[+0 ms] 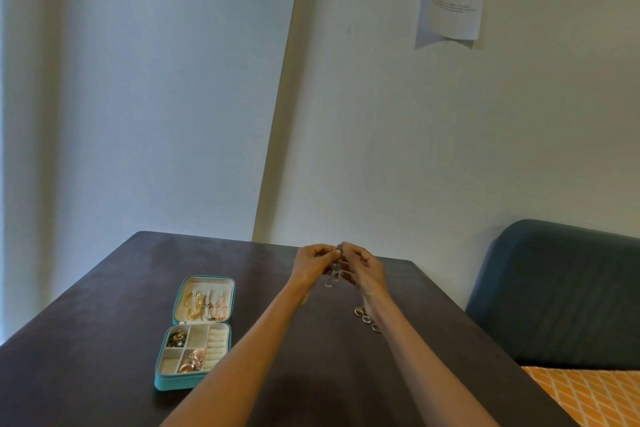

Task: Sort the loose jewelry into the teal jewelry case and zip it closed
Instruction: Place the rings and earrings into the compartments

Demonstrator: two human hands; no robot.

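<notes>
Up above the dark matte surface [104, 340], beyond and to the right of the open teal zip-around jewelry case [197, 333], both hands meet at the fingertips: the left hand [313, 262] and the right hand [363, 269] each pinch a small silvery dangling piece of jewelry [333, 270], so both grips are closed on it, with its lower end hanging free just over the surface. Holding it raised between two pinches probably lets the person untangle or straighten it, or work a clasp, before laying it in; the detail is too small to tell which. The case lies flat with its cream lining facing up, its lid half on the far side holding gold chains [195, 305] hung lengthwise, likely to keep them from knotting. The near half is split into compartments, some carrying rose-gold pieces [195, 359], with a ring-roll column on its right that looks unfilled. To the right of the case, partly hidden by the right forearm, a short row of loose metal rings [367, 317] waits on the surface, so sorting is unfinished and the zip is still undone.
</notes>
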